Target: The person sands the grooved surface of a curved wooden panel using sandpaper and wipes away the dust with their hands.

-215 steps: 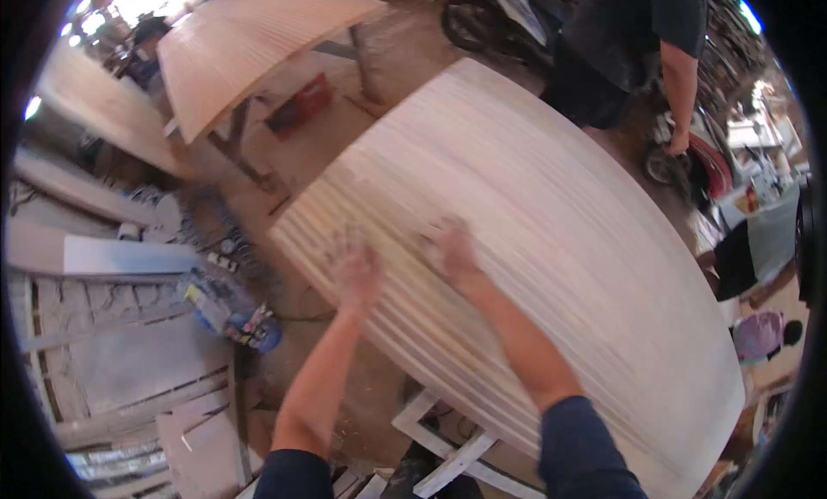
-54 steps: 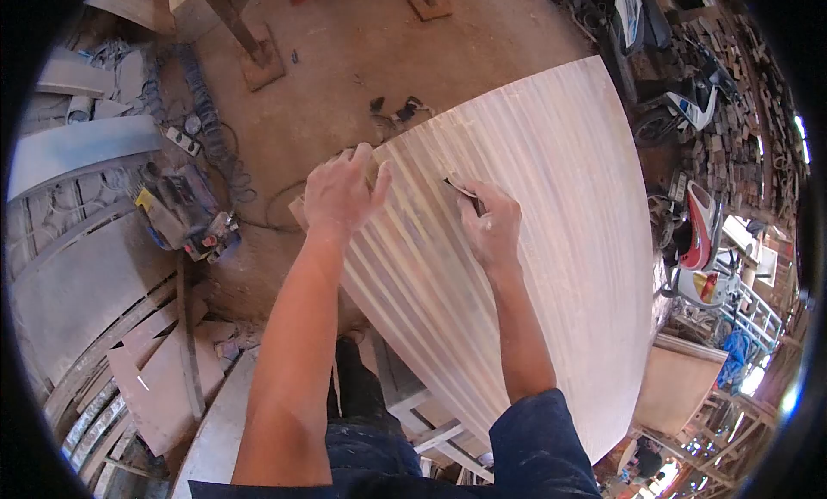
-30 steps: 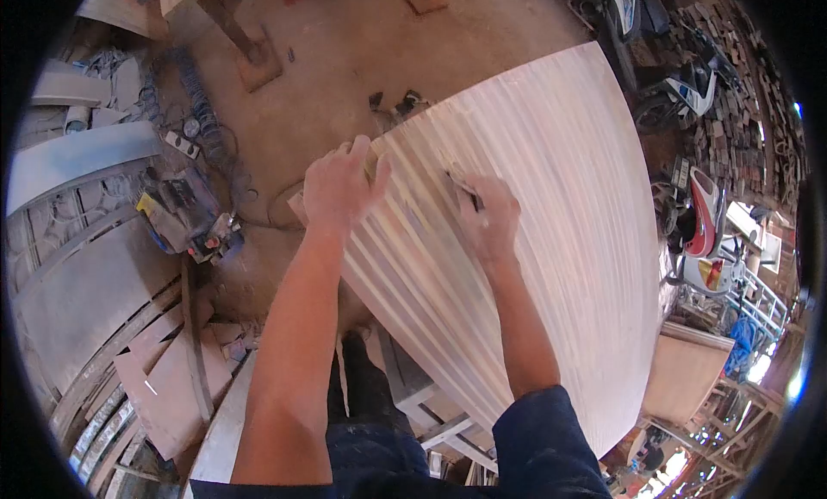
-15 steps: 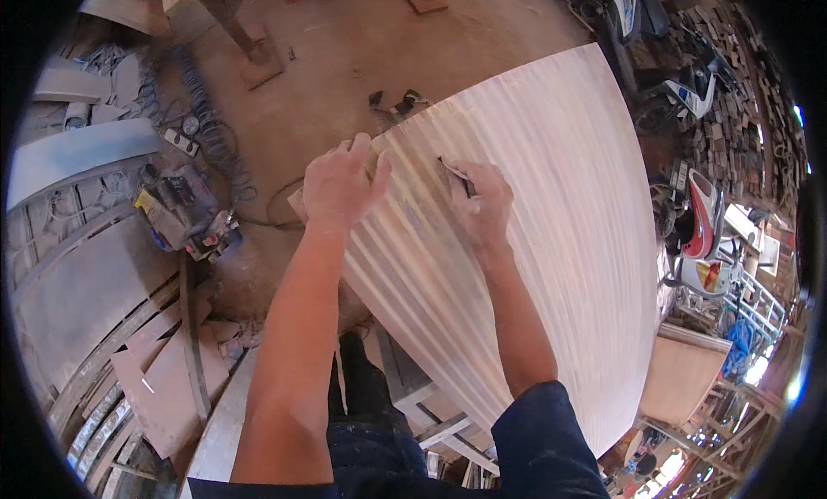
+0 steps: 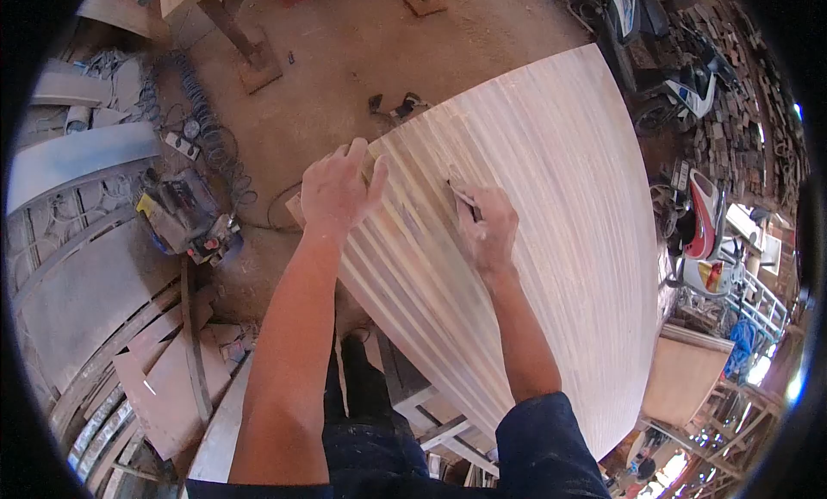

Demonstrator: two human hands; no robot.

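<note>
A large pale wooden panel (image 5: 568, 206) with a streaky, striped surface lies in front of me. My left hand (image 5: 338, 189) rests on its left edge near the far corner, fingers over the edge and thumb spread apart, holding nothing. On the panel's striped middle, my right hand (image 5: 489, 227) is closed around a folded piece of sandpaper (image 5: 466, 202). Only the sandpaper's pale edge and dark inner fold show past the fingers; the rest is hidden. Browner streaks run along the panel between my two hands.
A metal stand (image 5: 444, 432) shows beneath the panel's near edge. On the left are a dusty compressor-like machine (image 5: 185, 210), a coiled hose (image 5: 200, 111) and a power strip (image 5: 182, 146). Motorbikes (image 5: 702, 215) and stacked wood (image 5: 732, 154) stand along the right. Boards (image 5: 155, 387) lean at lower left.
My right hand has slid a short way toward me along the panel with the sandpaper. My left hand stays at the panel's edge, shifted only slightly.
</note>
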